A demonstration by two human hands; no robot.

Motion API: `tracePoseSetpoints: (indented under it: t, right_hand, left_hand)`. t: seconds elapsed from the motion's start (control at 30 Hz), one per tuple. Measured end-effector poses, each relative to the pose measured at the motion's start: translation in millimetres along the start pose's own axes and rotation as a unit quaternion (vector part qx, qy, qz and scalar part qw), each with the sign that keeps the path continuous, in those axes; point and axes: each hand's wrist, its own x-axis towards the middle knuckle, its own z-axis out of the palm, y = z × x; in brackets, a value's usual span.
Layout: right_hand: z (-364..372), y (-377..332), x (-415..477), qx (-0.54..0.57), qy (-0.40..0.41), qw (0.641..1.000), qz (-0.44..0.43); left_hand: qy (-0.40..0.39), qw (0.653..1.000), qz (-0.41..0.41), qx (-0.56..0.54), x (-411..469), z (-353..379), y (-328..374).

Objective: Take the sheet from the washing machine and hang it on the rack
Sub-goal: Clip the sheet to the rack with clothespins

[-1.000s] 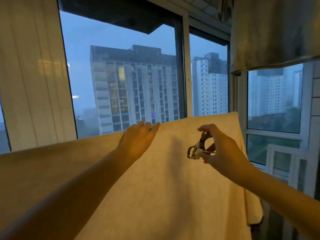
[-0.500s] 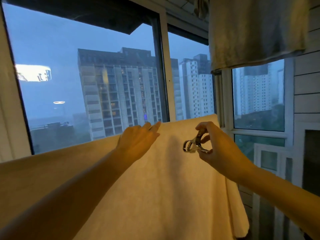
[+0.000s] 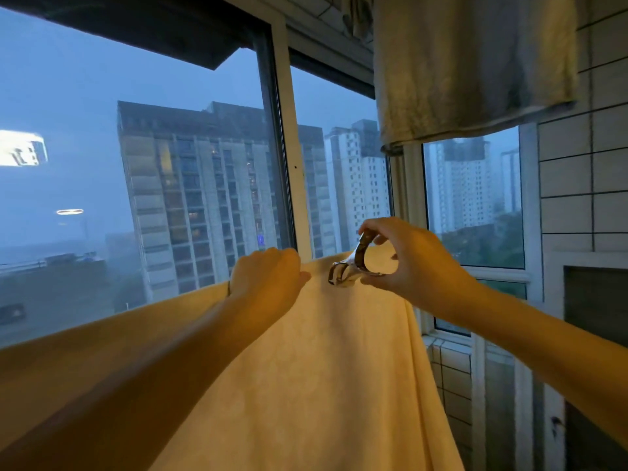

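My left hand point(image 3: 268, 277) sits on the top fold of the sheet point(image 3: 306, 375): fingers curled over the far side of the fold, thumb pressed against the near face, so the cloth is grasped between them. The fingertips of that hand are hidden behind the fold. The sheet is draped over the rack in front of the window point(image 3: 170, 164), its top edge running from the lower left up to a point just under both hands, its near face hanging straight down below my forearms. The rack bar itself is covered by the cloth and cannot be seen. Just right of the left thumb is a metal clip point(image 3: 350, 268), its jaws pointing left at the top fold. Whether they touch the cloth cannot be told. My right hand point(image 3: 419, 263) pinches the clip's handles between thumb and forefinger, squeezed inward, with the remaining fingers curled loosely behind. Further right, above the hand, a grey towel point(image 3: 475, 69) hangs down from overhead, its upper end cut off by the frame.
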Motion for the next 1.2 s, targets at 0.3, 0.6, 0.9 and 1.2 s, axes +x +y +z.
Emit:
tracePoseSetpoints:
  t: [0.3, 0.6, 0.9, 1.2]
  right_hand:
    - [-14.3, 23.9, 53.7, -0.035, -0.026, 0.998, -0.042]
    - [2.9, 32.6, 95.0, 0.004, -0.129, 0.986, -0.102]
    - [25.0, 50.5, 107.1, 0.065, -0.205, 0.973, -0.081]
    - [20.0, 30.6, 90.7, 0.032, -0.173, 0.979, -0.101]
  left_hand:
    - [0.001, 0.999, -0.002, 0.037, 14.2, 8.8, 7.5]
    - [-0.036, 0.997, -0.022, 0.062, 14.0, 8.4, 4.8]
    - [-0.043, 0.996, -0.051, 0.058, 13.5, 8.1, 0.7]
    - [-0.054, 0.998, -0.018, -0.004, -0.7, -5.1, -7.5]
